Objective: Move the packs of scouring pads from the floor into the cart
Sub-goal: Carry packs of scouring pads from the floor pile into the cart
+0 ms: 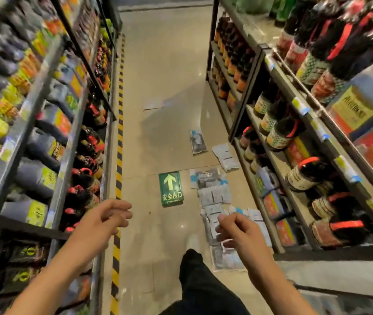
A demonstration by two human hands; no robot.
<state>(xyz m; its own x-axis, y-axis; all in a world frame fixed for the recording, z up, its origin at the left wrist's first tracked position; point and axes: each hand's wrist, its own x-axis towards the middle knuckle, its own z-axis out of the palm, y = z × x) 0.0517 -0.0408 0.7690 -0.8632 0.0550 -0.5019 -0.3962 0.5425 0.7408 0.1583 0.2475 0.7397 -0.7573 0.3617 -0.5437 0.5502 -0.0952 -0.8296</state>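
Observation:
Several packs of scouring pads lie scattered on the tiled aisle floor along the right shelf: one far pack [197, 142], a white one [226, 157], a cluster [211, 186] and nearer packs [226, 258] by my foot. My left hand [105, 218] hovers over the floor at the left, fingers loosely curled, holding nothing. My right hand [237, 230] hangs above the nearer packs, fingers half curled and empty. A bit of the cart's rim [340, 292] shows at the bottom right.
Shelves of dark sauce bottles [294, 133] line the right side and jugs [44, 133] the left. A green exit arrow sign [171, 188] lies on the floor. A yellow-black hazard stripe [119, 142] runs along the left shelf base. My dark trouser leg [201, 283] and shoe are mid-aisle.

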